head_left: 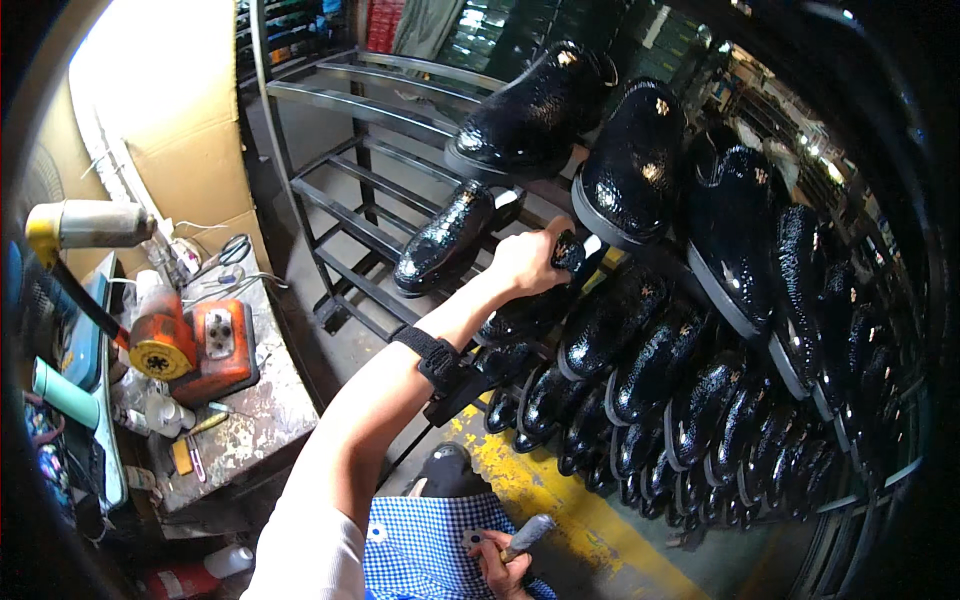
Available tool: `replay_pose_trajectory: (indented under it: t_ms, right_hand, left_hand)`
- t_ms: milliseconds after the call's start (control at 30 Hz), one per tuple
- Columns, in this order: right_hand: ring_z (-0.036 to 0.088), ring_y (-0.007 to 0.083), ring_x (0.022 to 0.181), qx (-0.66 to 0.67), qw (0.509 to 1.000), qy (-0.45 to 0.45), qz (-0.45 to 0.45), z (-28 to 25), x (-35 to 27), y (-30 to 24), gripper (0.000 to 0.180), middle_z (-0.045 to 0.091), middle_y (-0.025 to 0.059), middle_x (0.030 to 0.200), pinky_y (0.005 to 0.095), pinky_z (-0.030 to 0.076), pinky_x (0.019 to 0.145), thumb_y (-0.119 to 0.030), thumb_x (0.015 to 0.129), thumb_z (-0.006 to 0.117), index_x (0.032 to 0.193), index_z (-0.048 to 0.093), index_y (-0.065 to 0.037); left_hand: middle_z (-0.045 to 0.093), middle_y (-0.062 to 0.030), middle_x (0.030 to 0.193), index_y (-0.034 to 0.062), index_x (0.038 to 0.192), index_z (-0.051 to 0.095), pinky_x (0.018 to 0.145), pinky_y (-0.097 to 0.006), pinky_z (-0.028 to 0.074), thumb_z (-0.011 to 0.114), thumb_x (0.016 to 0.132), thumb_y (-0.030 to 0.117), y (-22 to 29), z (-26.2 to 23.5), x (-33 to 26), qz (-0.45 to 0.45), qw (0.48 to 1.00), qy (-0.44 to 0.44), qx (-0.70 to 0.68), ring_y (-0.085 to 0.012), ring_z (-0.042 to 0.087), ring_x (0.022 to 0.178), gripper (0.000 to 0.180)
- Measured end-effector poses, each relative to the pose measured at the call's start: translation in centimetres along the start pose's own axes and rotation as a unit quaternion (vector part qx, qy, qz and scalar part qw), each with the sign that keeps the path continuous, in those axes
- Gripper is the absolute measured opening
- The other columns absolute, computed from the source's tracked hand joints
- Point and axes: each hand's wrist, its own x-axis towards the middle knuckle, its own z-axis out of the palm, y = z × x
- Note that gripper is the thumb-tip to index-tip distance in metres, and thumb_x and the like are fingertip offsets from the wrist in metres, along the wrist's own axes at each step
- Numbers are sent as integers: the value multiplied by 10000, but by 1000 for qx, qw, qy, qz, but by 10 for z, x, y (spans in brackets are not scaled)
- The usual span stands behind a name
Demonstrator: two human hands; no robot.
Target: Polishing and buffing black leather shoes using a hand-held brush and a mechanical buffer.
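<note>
Left hand stretched out to metal rack, fingers clamped on heel of glossy black shoe in second row, among many like shoes lined up on rack bars. Right hand low by blue checked apron, closed round grey tool handle. Hands well apart. Black strap on left wrist. Orange heat tool on cluttered worktable at left; scissors behind.

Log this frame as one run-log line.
left hand: gripping glossy black shoe on metal rack | right hand: holding grey-handled tool at lap | workbench: left
</note>
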Motion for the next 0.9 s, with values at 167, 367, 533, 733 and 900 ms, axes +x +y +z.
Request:
replay_pose_trajectory:
  t_ms: [167, 367, 533, 733, 900]
  right_hand:
    - [369, 41, 368, 136, 988, -13, 67, -7, 9, -17, 185, 589, 73, 604, 199, 297, 376, -112, 839, 524, 884, 616, 42]
    - [369, 28, 353, 204, 970, -121, -54, 14, 26, -60, 482, 624, 187, 899, 168, 315, 344, -131, 859, 493, 1250, 325, 93]
    - [411, 18, 415, 50, 965, -210, -150, 62, 25, -88, 686, 571, 222, 1075, 155, 339, 373, -280, 810, 609, 1309, 271, 48]
    - [581, 211, 949, -162, 920, -252, -253, 137, 7, -98, 923, 584, 166, 1061, 311, 465, 821, -165, 621, 799, 1327, 240, 37]
    - [524, 194, 1032, 49, 943, -321, -74, 174, 14, -91, 643, 526, 122, 1146, 300, 394, 925, -38, 690, 667, 1258, 377, 50]
  left_hand:
    - [580, -177, 811, 90, 1058, 366, 713, -372, 460, 702, 661, 230, -9, -31, -79, -15, 975, 147, -166, -324, 594, 813, 539]
    - [555, -50, 928, 106, 1001, 367, 684, -254, 485, 722, 715, 68, 1, -67, -240, -144, 839, 147, -504, -109, 551, 828, 459]
    - [580, -40, 870, 94, 1004, 381, 679, -234, 503, 715, 715, 43, -7, -71, -335, -213, 807, 258, -486, -109, 583, 761, 445]
    - [586, -36, 840, 65, 978, 452, 680, -215, 491, 706, 711, 8, -7, -70, -389, -300, 761, 414, -399, -90, 572, 785, 373]
    - [546, -124, 1123, 50, 1273, 363, 755, -230, 482, 554, 848, 54, -23, -79, -418, -287, 708, 434, -478, -126, 565, 896, 466]
